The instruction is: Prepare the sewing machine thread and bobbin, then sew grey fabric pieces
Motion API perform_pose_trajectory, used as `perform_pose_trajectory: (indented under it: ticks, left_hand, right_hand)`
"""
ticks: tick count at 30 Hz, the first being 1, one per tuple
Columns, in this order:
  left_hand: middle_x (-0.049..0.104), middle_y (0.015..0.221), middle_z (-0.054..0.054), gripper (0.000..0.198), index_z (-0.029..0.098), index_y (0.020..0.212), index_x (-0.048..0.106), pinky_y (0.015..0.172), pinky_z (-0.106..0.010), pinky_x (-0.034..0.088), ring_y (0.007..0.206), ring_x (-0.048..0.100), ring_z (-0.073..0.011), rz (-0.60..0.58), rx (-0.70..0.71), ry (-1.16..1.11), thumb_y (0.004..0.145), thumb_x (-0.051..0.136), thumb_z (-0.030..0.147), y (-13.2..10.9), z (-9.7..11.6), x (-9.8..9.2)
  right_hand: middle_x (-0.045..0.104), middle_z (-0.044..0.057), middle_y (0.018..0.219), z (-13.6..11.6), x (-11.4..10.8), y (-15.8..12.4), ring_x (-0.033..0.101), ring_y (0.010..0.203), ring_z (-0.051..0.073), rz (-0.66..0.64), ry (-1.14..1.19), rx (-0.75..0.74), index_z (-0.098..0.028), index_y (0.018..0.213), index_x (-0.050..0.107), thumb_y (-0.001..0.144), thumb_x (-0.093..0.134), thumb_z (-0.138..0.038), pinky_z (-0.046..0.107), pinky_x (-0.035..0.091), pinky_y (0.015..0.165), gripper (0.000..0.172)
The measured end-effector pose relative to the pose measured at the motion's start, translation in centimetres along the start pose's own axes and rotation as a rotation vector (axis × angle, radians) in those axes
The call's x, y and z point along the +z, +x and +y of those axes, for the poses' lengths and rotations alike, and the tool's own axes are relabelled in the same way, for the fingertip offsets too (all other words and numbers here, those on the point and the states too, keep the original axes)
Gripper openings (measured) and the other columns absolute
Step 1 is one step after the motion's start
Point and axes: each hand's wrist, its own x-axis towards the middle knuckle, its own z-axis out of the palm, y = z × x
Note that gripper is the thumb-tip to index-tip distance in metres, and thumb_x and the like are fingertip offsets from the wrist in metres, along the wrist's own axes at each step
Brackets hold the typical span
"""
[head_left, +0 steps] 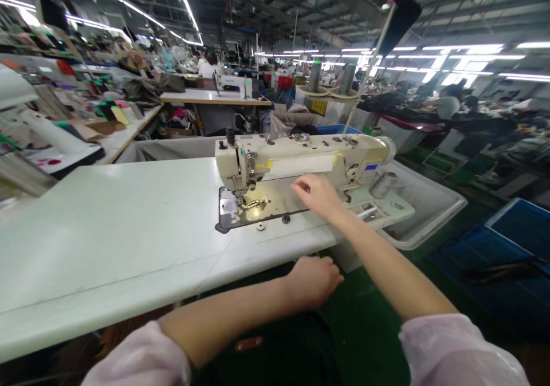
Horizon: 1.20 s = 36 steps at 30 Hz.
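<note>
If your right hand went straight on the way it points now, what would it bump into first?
Probably the machine: the right hand points toward its needle end, though depth is hard to judge here.

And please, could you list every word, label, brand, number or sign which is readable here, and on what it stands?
No text can be read with certainty.
Blue lettering on the far sewing machine: too small and blurred.
Blue display on the near sewing machine: no characters can be made out.
</note>
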Motion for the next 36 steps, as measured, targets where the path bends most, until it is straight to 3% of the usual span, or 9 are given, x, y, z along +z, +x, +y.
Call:
perform_pose_trajectory:
  ticks: [4, 10, 12, 17, 19, 22, 27, 31, 36]
  left_hand:
    - [0.064, 0.111, -0.011, 0.046, 0.016, 0.103, 0.066, 0.063, -0.034, 0.054, 0.086, 0.068, -0.0270, -0.074, -0.022, -0.088, 0.090, 0.049, 0.056, -2.0, 1.0, 3.1]
    - [0.069, 0.086, -0.010, 0.014, 0.014, 0.089, 0.066, 0.071, -0.036, 0.052, 0.082, 0.067, -0.0278, -0.030, -0.180, -0.190, 0.087, 0.058, 0.025, -5.5, -0.9, 0.5]
    - [0.069, 0.087, -0.009, 0.012, 0.015, 0.087, 0.066, 0.074, -0.035, 0.051, 0.083, 0.066, -0.0253, 0.101, -0.293, -0.315, 0.087, 0.055, 0.020, -6.6, -1.9, -0.3]
    - [0.060, 0.119, -0.011, 0.036, 0.018, 0.123, 0.052, 0.082, -0.033, 0.049, 0.086, 0.060, -0.0172, 0.806, -0.570, -0.571, 0.087, 0.050, 0.016, -9.1, -4.7, -1.4]
    - [0.058, 0.125, -0.011, 0.039, 0.018, 0.127, 0.049, 0.075, -0.032, 0.050, 0.074, 0.058, -0.0134, 0.946, -0.649, -0.702, 0.089, 0.050, 0.023, -9.6, -5.9, -2.0]
    - [0.062, 0.123, -0.011, 0.042, 0.018, 0.124, 0.055, 0.070, -0.031, 0.051, 0.069, 0.061, -0.0129, 0.914, -0.642, -1.016, 0.085, 0.059, 0.033, -9.4, -6.9, -2.9]
    - [0.073, 0.097, -0.007, 0.034, 0.015, 0.099, 0.072, 0.087, -0.030, 0.050, 0.088, 0.065, -0.0183, 0.843, -0.623, -1.387, 0.072, 0.077, 0.034, -8.1, -6.6, -3.5]
    - [0.073, 0.093, -0.006, 0.029, 0.015, 0.091, 0.074, 0.086, -0.026, 0.051, 0.088, 0.065, -0.0158, 0.772, -0.581, -1.683, 0.069, 0.082, 0.032, -7.8, -6.4, -3.3]
    - [0.070, 0.080, -0.004, 0.025, 0.012, 0.088, 0.074, 0.074, -0.018, 0.050, 0.071, 0.062, -0.0085, 0.486, -0.530, -1.960, 0.071, 0.082, 0.027, -8.2, -6.3, -3.4]
  right_hand:
    - [0.067, 0.002, 0.097, -2.5, 4.3, -2.7, 0.061, 0.086, 0.016, -0.347, 0.082, -0.057, -0.021, 0.093, 0.071, 0.092, 0.055, -0.025, 0.025, 0.039, 0.073, 0.017]
    - [0.062, 0.007, 0.109, -4.3, 8.3, -3.5, 0.061, 0.093, 0.020, -0.489, 0.081, -0.015, -0.020, 0.109, 0.068, 0.089, 0.060, -0.038, 0.028, 0.044, 0.079, 0.028]
    - [0.061, 0.007, 0.109, -4.3, 8.9, -3.6, 0.061, 0.093, 0.020, -0.462, 0.088, -0.019, -0.020, 0.105, 0.068, 0.088, 0.061, -0.034, 0.029, 0.044, 0.079, 0.023]
    - [0.066, 0.003, 0.103, -4.2, 8.8, -5.2, 0.062, 0.092, 0.017, -0.258, 0.410, 0.108, -0.022, 0.107, 0.063, 0.085, 0.063, -0.031, 0.028, 0.045, 0.079, 0.024]
    - [0.066, 0.002, 0.097, -4.5, 8.3, -6.1, 0.061, 0.084, 0.015, -0.162, 0.591, 0.183, -0.022, 0.108, 0.062, 0.083, 0.065, -0.033, 0.026, 0.046, 0.075, 0.028]
    - [0.063, 0.000, 0.086, -5.4, 7.3, -7.4, 0.054, 0.064, 0.011, -0.077, 0.751, 0.292, -0.021, 0.103, 0.062, 0.079, 0.067, -0.036, 0.023, 0.043, 0.061, 0.029]
    - [0.056, -0.002, 0.072, -6.7, 6.0, -9.1, 0.045, 0.057, 0.010, 0.020, 0.703, 0.339, -0.019, 0.099, 0.062, 0.081, 0.065, -0.033, 0.022, 0.037, 0.055, 0.022]
    - [0.058, 0.000, 0.086, -6.5, 4.5, -10.0, 0.042, 0.059, 0.008, 0.024, 0.675, 0.256, -0.021, 0.103, 0.063, 0.082, 0.067, -0.031, 0.023, 0.038, 0.057, 0.024]
    - [0.057, 0.005, 0.111, -5.3, 1.7, -10.5, 0.041, 0.059, 0.006, -0.132, 0.881, 0.167, -0.024, 0.117, 0.063, 0.087, 0.064, -0.035, 0.023, 0.039, 0.058, 0.032]
